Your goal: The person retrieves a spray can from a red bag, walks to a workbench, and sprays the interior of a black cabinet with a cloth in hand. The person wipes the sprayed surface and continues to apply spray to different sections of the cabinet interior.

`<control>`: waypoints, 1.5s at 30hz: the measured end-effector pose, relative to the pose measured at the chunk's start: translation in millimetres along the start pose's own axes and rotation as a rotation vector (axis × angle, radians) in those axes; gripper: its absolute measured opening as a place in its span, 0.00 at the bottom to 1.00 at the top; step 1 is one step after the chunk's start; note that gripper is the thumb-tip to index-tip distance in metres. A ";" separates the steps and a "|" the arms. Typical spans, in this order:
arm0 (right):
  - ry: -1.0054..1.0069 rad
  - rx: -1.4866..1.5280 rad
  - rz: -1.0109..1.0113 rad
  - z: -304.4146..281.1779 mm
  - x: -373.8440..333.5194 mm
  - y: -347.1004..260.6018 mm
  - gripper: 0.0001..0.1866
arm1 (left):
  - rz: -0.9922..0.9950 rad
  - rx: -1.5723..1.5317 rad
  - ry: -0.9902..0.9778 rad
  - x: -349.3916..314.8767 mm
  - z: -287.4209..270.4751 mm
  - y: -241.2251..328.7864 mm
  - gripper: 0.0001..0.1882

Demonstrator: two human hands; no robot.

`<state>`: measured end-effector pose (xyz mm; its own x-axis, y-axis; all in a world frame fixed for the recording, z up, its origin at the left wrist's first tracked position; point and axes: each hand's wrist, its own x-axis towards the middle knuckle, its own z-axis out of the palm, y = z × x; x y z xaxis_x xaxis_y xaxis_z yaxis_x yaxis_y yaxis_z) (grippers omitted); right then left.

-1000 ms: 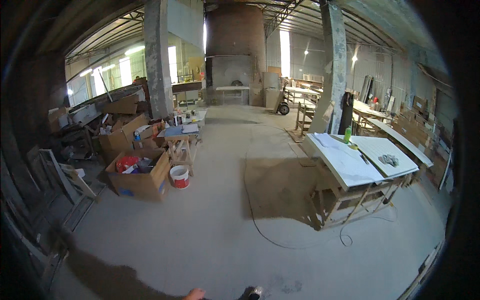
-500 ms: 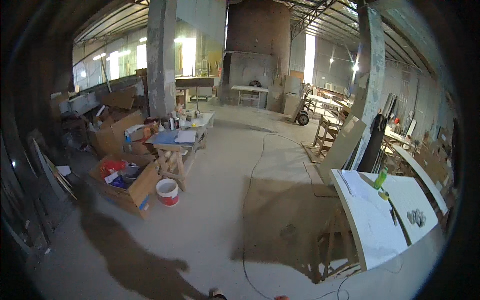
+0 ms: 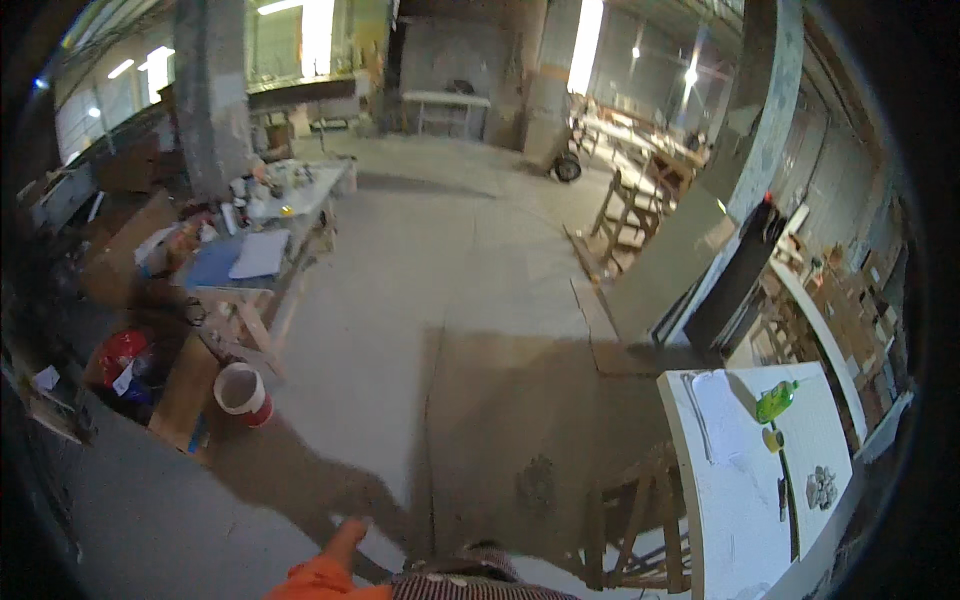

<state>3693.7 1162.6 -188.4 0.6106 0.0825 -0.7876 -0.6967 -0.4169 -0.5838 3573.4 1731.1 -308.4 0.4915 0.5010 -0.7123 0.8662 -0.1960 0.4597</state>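
Note:
My left hand reaches in from the lower edge, below an orange sleeve, over the grey floor. It is small and blurred, so its fingers cannot be made out; no held thing shows. A bit of striped clothing is beside it at the bottom. Out of view is my right hand. To the right stands a white-topped table bearing papers, a green bottle, a yellow roll and a crumpled grey bundle. My left hand touches none of these.
At left are a cardboard box of red and blue items, a white-and-red bucket and a cluttered workbench. Leaning boards and a pillar stand at right. A thin cable runs along the floor.
The view has tilted down and shifted, bringing the bucket and right table closer. My left hand and orange sleeve have come into view; a fingertip-like bit at the lower edge is gone.

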 end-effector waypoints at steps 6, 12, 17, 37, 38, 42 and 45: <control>0.031 -0.087 0.140 -19.3 88.3 -77.7 0.10 | 0.475 -0.245 0.041 122.3 -5.1 276.5 0.21; 0.020 -0.381 0.162 -98.3 211.9 -210.7 0.11 | -0.028 -0.007 -0.219 138.1 -31.6 373.2 0.15; 0.250 -0.579 -0.332 -137.9 334.7 -462.2 0.11 | -0.490 0.043 -0.316 179.0 -45.4 366.6 0.13; 0.065 -0.099 0.229 -184.5 654.4 -819.8 0.14 | 0.295 -0.113 -0.160 655.0 -140.1 1123.6 0.16; 0.058 -0.087 0.228 -187.0 676.5 -841.3 0.14 | 0.341 -0.165 -0.149 678.1 -137.8 1158.9 0.15; 0.040 -0.079 0.228 -219.1 780.3 -944.4 0.14 | 0.383 0.226 -0.167 788.8 -120.7 1224.6 0.12; 0.033 -0.080 0.210 -259.8 860.9 -1036.9 0.14 | 0.127 0.341 -0.218 815.2 -121.0 1227.4 0.12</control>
<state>5039.6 1430.7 -209.9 0.4685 -0.0426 -0.8824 -0.7786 -0.4920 -0.3896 5026.2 2000.9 -260.7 0.5721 0.2724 -0.7736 0.7601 -0.5304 0.3754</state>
